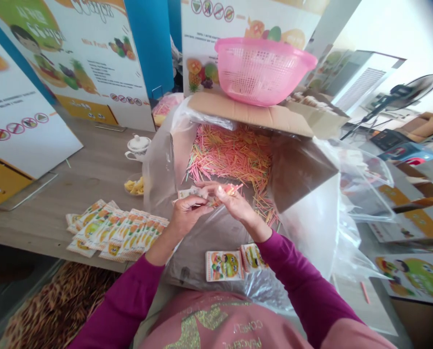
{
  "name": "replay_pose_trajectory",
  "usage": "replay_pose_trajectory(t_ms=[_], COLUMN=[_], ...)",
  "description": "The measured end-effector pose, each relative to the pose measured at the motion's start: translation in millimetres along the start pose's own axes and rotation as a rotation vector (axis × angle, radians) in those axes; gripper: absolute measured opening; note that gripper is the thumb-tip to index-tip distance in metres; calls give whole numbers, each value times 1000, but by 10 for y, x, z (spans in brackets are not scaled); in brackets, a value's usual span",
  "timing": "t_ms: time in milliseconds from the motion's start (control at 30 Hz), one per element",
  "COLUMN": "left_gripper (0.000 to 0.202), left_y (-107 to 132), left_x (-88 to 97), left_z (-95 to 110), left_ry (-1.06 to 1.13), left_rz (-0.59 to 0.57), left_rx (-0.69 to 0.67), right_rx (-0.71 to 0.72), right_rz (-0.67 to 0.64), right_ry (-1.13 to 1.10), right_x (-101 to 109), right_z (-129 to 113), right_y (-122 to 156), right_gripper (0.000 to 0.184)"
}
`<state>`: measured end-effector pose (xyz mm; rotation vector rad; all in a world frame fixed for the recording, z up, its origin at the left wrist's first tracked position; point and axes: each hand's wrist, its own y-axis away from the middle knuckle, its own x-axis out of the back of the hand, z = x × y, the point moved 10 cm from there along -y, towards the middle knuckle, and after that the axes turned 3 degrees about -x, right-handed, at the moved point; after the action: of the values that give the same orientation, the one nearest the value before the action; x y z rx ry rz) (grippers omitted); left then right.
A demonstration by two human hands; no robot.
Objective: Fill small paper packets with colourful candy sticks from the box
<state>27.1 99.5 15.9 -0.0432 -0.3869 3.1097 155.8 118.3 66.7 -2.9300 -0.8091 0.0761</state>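
My left hand (188, 213) is closed on a small printed packet (191, 192), pinched in front of the open box. Close against it, my right hand (236, 203) wraps round a small bunch of thin pink and orange sticks (233, 189), their ends poking past the fingers. The two hands meet at the packet's mouth; whether the sticks are inside it I cannot tell. Beyond the hands, loose coloured sticks (231, 152) heap up in the plastic-lined cardboard box (253, 114). Printed packets (224, 265) lie on the plastic nearest my body.
Several filled-looking packets (118, 230) lie in overlapping rows on the table (93, 182) at left. Behind them stand a lidded white cup (138, 145) and a small dish of yellow pieces (134, 186). A pink basket (265, 70) rests on the box's far flap. A fan (401, 97) stands at right.
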Motion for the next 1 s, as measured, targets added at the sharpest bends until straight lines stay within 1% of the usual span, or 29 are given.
replay_pose_trajectory(t_ms=[67,133,167,267,333,367,400,467,500,533,567,633,667,733,767,800,867,900,1000], left_gripper=[28,28,29,33,36,37,38,38,37,36,36,36,35,31,26,20,10,12,24], left_y=[-49,-102,-125,-179,-200,-206,-208,-186,-152,-98,-18,219,371,713,883,1037,1263,1331,1401], left_x=[-93,-166,-199,-276,-321,-340,-351,-341,-323,-300,-272,-207,-172,-102,-61,-7,139,222,412], left_z=[-4,-60,-104,-239,-289,-297,-290,-238,-201,-160,-119,-39,-2,57,74,87,116,130,125], left_ry=[77,159,197,299,357,383,401,393,370,338,295,181,111,-44,-124,-203,-378,-485,-832], left_rz=[-11,3,12,46,56,57,59,68,72,73,70,56,45,13,-2,-11,-4,7,13], left_rx=[20,74,109,197,229,237,238,216,201,188,177,160,154,144,139,127,69,29,-54], right_rx=[-1,5,10,35,80,113,141,166,162,148,127,59,11,-92,-133,-169,-208,-214,-167], right_rz=[-37,-17,24,215,326,338,311,191,145,131,149,192,180,87,40,3,-25,-18,62], right_ry=[4,-42,-63,-97,-58,5,87,237,274,279,260,198,177,156,154,155,180,212,434], right_x=[-26,19,75,308,442,463,443,337,298,290,305,297,232,-18,-162,-299,-511,-580,-664], right_z=[-31,-60,-72,-93,-129,-164,-197,-212,-193,-160,-116,32,140,381,492,592,738,784,814], right_y=[-44,-110,-142,-169,-108,-68,-29,56,111,173,243,398,479,647,729,800,882,889,826], right_gripper=[71,79,84,92,91,88,83,73,67,63,62,62,55,27,17,15,13,19,54])
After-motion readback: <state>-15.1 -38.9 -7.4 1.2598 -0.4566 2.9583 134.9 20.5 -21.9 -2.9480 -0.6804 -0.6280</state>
